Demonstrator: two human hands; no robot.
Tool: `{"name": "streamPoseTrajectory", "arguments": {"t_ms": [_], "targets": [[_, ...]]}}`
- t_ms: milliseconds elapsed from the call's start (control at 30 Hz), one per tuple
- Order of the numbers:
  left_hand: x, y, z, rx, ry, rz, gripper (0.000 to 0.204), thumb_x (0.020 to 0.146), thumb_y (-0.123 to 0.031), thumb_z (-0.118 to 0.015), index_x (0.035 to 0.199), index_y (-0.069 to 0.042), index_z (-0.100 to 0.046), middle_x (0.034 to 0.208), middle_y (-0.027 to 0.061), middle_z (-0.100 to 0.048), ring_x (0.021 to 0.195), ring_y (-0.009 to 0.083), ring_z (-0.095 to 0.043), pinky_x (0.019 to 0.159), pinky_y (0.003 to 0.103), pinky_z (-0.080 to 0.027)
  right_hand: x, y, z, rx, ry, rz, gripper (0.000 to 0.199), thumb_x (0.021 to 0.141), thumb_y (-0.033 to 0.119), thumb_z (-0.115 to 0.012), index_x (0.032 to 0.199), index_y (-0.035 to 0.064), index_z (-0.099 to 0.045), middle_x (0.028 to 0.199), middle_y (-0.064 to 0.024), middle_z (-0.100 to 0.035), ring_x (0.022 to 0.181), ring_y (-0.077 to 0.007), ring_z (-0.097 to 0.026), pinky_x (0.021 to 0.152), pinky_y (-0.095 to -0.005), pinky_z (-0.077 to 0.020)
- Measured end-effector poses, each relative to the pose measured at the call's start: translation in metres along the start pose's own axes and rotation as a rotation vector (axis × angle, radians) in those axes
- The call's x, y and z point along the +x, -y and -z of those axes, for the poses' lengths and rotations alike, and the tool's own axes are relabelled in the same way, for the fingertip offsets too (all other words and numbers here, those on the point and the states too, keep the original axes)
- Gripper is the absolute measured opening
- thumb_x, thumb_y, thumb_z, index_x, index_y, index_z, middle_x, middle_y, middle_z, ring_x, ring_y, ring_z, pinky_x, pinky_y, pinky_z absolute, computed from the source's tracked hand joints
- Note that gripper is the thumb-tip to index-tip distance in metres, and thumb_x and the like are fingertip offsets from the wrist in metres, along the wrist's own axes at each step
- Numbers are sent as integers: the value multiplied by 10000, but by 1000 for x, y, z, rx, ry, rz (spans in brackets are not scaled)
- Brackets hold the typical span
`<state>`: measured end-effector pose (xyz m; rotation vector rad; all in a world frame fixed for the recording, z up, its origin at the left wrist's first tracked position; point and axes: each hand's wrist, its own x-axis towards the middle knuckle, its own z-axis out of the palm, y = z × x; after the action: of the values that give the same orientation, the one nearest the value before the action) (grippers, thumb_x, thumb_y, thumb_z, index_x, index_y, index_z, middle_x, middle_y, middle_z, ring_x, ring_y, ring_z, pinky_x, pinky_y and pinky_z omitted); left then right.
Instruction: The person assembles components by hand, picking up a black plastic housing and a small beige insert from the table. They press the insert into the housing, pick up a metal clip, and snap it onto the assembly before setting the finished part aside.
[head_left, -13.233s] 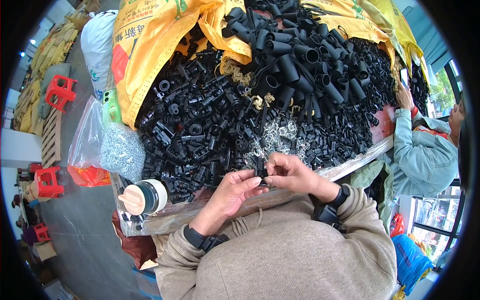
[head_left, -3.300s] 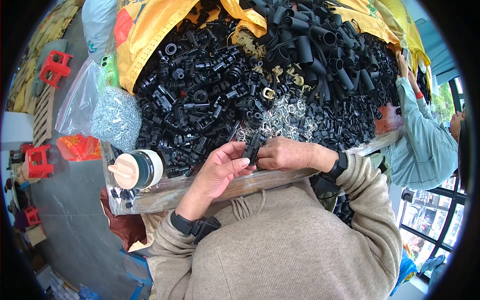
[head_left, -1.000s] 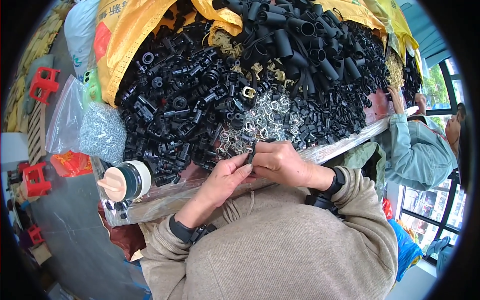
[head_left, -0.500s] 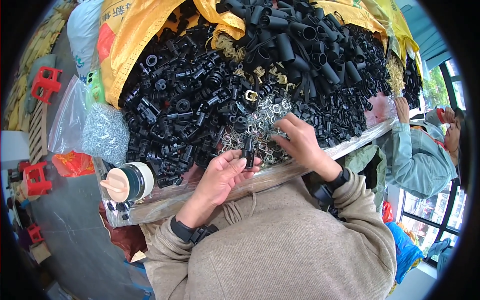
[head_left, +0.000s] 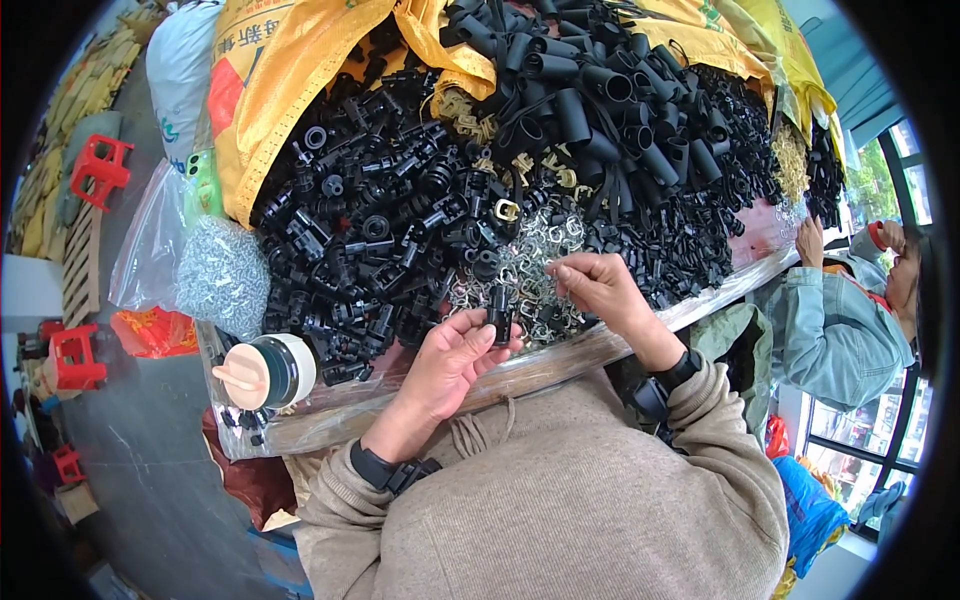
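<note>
Pulled apart since a second ago: left hand [head_left: 450, 365] pinching a black tubular fitting [head_left: 499, 308] between fingers, long axis pointing away from the body; near its right side, over silvery metal loops [head_left: 545, 238], right hand [head_left: 607, 292] with fingers pressed together, any catch too small to tell.

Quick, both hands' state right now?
Left hand: closed on a black part.
Right hand: near silver loops; grip cannot be told.
</note>
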<state>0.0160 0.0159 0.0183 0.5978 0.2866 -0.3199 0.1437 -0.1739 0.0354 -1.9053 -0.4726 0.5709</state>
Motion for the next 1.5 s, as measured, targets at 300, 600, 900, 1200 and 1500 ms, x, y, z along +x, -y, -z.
{"name": "streamPoseTrajectory", "arguments": {"t_ms": [300,600,900,1200,1500], "targets": [[3,2,-2,-68,100,-120,260,853,-93,-527,1090,6,-493,1043,112,-575,993,190,-547,907,324,-409,-14,20,-26,132,187,6,205,876,176,-515,883,16,-642,622,3,-571,482,-24,-440,417,-162,-339],[3,2,0,-51,133,-183,282,843,-133,-546,1086,1,-499,1070,130,-563,1030,208,-527,917,340,-414,-17,17,-33,-10,190,176,177,870,141,-516,842,-9,-605,680,-17,-575,605,-61,-517,512,-224,-418],[2,4,1,-80,91,-167,288,840,-139,-551,1085,3,-493,1050,142,-568,1015,215,-536,904,342,-427,-17,8,-33,273,256,69,144,868,139,-528,800,13,-515,673,34,-471,601,-30,-396,540,-179,-366],[0,1,-5,-94,52,-59,261,844,-103,-541,1081,3,-507,1033,112,-579,934,216,-581,797,291,-490,-22,29,-27,508,241,94,152,848,145,-565,760,24,-540,699,43,-466,598,-21,-393,503,-181,-319],[-1,3,-3,-51,21,5,257,838,-120,-555,1072,-18,-532,967,122,-609,843,225,-618,705,271,-528,-18,29,-32,-19,60,591,79,757,53,-629,733,35,-556,660,-38,-513,558,-141,-505,481,-244,-386]]}}
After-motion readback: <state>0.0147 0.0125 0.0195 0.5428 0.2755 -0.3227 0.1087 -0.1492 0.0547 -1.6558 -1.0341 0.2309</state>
